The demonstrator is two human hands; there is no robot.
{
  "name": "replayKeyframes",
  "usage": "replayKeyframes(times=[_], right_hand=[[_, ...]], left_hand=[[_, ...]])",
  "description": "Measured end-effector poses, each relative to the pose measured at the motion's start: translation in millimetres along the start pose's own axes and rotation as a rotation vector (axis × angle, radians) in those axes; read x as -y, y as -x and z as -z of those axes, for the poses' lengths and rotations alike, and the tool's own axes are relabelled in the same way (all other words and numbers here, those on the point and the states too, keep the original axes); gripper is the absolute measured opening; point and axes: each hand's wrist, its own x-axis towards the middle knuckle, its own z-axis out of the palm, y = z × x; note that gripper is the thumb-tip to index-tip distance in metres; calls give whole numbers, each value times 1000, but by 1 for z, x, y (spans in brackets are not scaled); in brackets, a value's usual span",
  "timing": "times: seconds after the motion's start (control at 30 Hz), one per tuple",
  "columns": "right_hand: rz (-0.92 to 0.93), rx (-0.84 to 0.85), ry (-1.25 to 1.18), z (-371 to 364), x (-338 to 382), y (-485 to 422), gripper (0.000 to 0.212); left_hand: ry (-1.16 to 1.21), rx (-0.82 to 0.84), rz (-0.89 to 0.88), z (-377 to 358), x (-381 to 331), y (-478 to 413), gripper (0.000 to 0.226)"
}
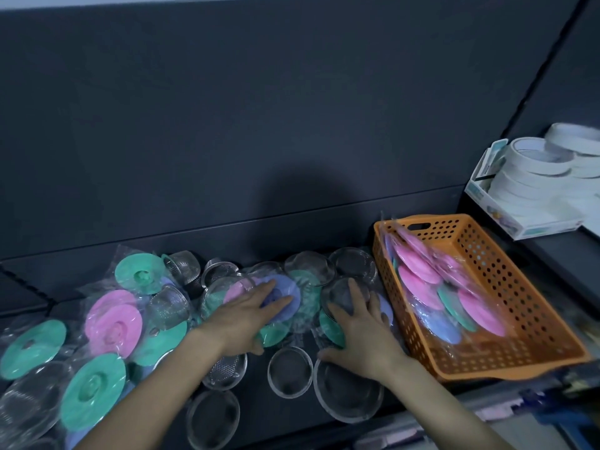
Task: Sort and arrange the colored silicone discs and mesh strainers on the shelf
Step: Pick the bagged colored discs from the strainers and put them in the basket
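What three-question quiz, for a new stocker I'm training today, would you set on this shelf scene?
1. True or false: the orange basket holds only mesh strainers.
2. The left hand rests on a disc of which colour? A purple, B yellow, C red.
3. Fill in: the right hand has its fingers on a ___.
Key: 1 false, it holds bagged discs; 2 A; 3 mesh strainer.
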Motion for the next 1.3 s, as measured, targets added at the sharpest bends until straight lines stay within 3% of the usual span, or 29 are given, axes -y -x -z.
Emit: replayKeyframes(times=[0.13,0.27,0.47,0.57,0.7,0.8,0.93,1.13,1.2,1.27,1.3], right_hand=[[-51,-29,9,-8,10,-1,79],[-67,-104,-2,-4,11,0,72],[50,-457,39,-4,-3,2,57],[111,-502,195,-6,-8,-4,54],[183,-563,142,-5,-12,-7,58],[225,-634,83,-1,-10,-7,48],[201,-690,-112,16,7,2,25],[263,-842,-387,31,48,-5,33],[287,-855,-384,27,57,-15,30],[312,-867,-225,17,61,-29,15],[293,-786,-125,12,63,-35,14]], left_hand=[[-60,-85,38,-6,-10,2,107],[-90,-159,61,-9,-14,1,101],[-45,-256,88,-10,-16,2,78],[-50,-356,114,-11,-16,-2,74],[39,-466,139,-15,-9,-13,74],[221,-641,146,-6,-11,-8,52],[574,-869,195,14,-12,7,46],[846,-990,226,22,-11,17,43],[935,-985,244,21,-14,18,40],[1041,-1007,286,19,-15,19,32],[1122,-1018,307,19,-15,19,27]])
